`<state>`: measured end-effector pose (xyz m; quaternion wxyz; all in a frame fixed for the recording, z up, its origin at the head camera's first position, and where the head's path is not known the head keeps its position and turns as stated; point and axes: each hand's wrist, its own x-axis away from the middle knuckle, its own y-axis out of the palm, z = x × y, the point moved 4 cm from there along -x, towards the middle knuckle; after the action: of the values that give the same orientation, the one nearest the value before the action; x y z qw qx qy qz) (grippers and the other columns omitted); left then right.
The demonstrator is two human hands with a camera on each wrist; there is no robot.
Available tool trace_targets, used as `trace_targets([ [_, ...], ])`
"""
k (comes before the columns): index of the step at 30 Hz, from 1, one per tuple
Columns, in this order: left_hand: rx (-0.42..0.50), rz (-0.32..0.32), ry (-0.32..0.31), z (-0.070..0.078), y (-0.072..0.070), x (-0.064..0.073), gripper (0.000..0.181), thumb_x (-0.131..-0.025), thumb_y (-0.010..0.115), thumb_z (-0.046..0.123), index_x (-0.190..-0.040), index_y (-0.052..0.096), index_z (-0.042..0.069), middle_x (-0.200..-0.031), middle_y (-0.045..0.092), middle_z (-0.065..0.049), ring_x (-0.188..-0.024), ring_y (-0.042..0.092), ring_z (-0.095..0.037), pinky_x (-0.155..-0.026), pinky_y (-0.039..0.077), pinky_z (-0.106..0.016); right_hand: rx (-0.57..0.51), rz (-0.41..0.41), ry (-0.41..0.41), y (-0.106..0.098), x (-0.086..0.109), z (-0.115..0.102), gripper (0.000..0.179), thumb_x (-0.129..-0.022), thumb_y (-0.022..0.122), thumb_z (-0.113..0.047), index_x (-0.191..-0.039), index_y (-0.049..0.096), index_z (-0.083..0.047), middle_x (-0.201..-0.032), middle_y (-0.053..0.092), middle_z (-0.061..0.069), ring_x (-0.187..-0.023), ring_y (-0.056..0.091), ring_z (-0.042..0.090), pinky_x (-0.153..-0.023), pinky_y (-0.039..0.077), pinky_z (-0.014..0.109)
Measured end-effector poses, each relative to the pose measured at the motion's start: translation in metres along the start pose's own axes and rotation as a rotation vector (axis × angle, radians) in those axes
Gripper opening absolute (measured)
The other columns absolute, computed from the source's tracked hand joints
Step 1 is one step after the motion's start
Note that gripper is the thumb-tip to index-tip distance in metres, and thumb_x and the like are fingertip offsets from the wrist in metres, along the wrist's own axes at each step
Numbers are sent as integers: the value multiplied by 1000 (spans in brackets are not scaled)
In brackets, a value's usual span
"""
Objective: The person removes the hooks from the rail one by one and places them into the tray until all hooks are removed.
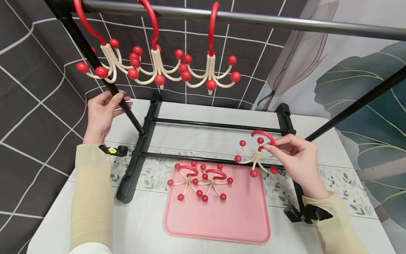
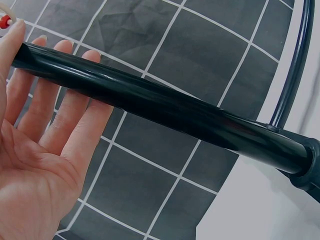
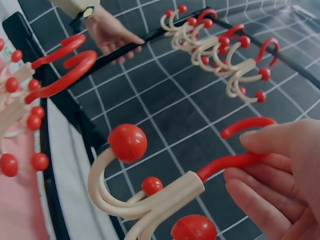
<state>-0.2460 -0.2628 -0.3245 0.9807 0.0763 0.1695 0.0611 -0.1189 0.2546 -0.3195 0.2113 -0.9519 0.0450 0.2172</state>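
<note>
My left hand (image 1: 103,111) holds the slanting black side post (image 2: 165,110) of a rack, thumb in front and fingers behind. Between thumb and fingers, my right hand (image 1: 296,160) pinches the red hook of a cream multi-arm hanger (image 3: 170,197) with red ball tips. This hanger is held in the air above the tray's far right corner. Three similar hangers, a left one (image 1: 111,60), a middle one (image 1: 157,67) and a right one (image 1: 210,68), hang from the grey top bar (image 1: 253,23). Two more hangers, one (image 1: 188,180) beside another (image 1: 213,181), lie overlapping on the pink tray (image 1: 222,222).
Black lower crossbars (image 1: 219,125) join the rack's two feet, the left foot (image 1: 127,187) standing on the white table covering (image 1: 139,225). Behind hangs a dark grid-patterned cloth (image 1: 250,67). A leaf-print curtain (image 1: 349,95) is at the right.
</note>
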Motion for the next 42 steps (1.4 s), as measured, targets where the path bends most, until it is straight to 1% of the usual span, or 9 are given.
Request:
trace_targets([
  [1, -2, 0, 0, 0, 0, 0, 19, -95, 74, 7, -110, 73, -4, -90, 75, -10, -79, 75, -18, -75, 60, -26, -25, -16, 0, 1, 3, 2, 15, -80, 81, 13, -91, 73, 6, -88, 75, 2, -74, 74, 10, -69, 59, 19],
  [6, -15, 4, -2, 0, 0, 0, 20, -94, 74, 8, -110, 74, -4, -90, 75, -10, -79, 75, -18, -75, 60, -25, -189, -90, -15, 6, 14, 12, 17, -79, 75, 22, -89, 71, 9, -87, 74, 7, -76, 74, 12, -70, 59, 22],
  [11, -6, 2, -5, -1, 1, 0, 19, -95, 73, 7, -110, 73, -4, -90, 74, -10, -78, 75, -18, -75, 60, -26, -291, -168, 3, 15, 27, 21, 19, -79, 74, 24, -88, 71, 7, -86, 71, 13, -75, 75, 17, -68, 60, 25],
  [16, 10, 2, 4, -1, 0, -1, 18, -95, 73, 7, -109, 73, -5, -89, 74, -10, -77, 75, -19, -74, 60, -26, -292, -210, 39, 28, 39, 30, 21, -79, 74, 23, -87, 72, 4, -85, 69, 17, -76, 75, 17, -68, 61, 29],
  [19, 12, 1, 7, -1, 0, -2, 18, -95, 73, 6, -109, 73, -5, -89, 74, -10, -78, 75, -19, -75, 60, -26, -283, -215, 43, 33, 45, 36, 22, -78, 74, 24, -87, 72, 4, -86, 69, 16, -76, 75, 16, -65, 61, 26],
  [23, 9, 0, 7, -1, 0, -2, 18, -95, 73, 6, -110, 73, -5, -89, 74, -10, -78, 75, -19, -75, 60, -26, -324, -226, 53, 37, 51, 44, 21, -79, 73, 25, -88, 71, 7, -87, 70, 14, -77, 75, 16, -66, 60, 25],
  [28, 2, 3, 2, -2, 0, -1, 19, -95, 73, 7, -110, 73, -4, -90, 74, -10, -78, 75, -19, -75, 60, -26, -387, -253, 63, 40, 55, 50, 21, -79, 70, 27, -90, 70, 10, -88, 70, 17, -78, 75, 17, -69, 61, 30],
  [34, 1, 6, -3, -2, 0, -1, 19, -95, 73, 7, -111, 73, -4, -91, 74, -11, -79, 75, -19, -75, 60, -26, -369, -283, 70, 41, 59, 51, 23, -80, 71, 25, -91, 72, 5, -90, 71, 14, -78, 75, 19, -69, 61, 32],
  [42, 3, 9, -9, -2, 0, -1, 20, -95, 73, 8, -111, 73, -4, -90, 74, -11, -78, 75, -19, -75, 60, -26, -353, -281, 79, 41, 63, 55, 23, -79, 73, 24, -89, 72, 4, -90, 70, 16, -78, 75, 18, -68, 61, 30],
])
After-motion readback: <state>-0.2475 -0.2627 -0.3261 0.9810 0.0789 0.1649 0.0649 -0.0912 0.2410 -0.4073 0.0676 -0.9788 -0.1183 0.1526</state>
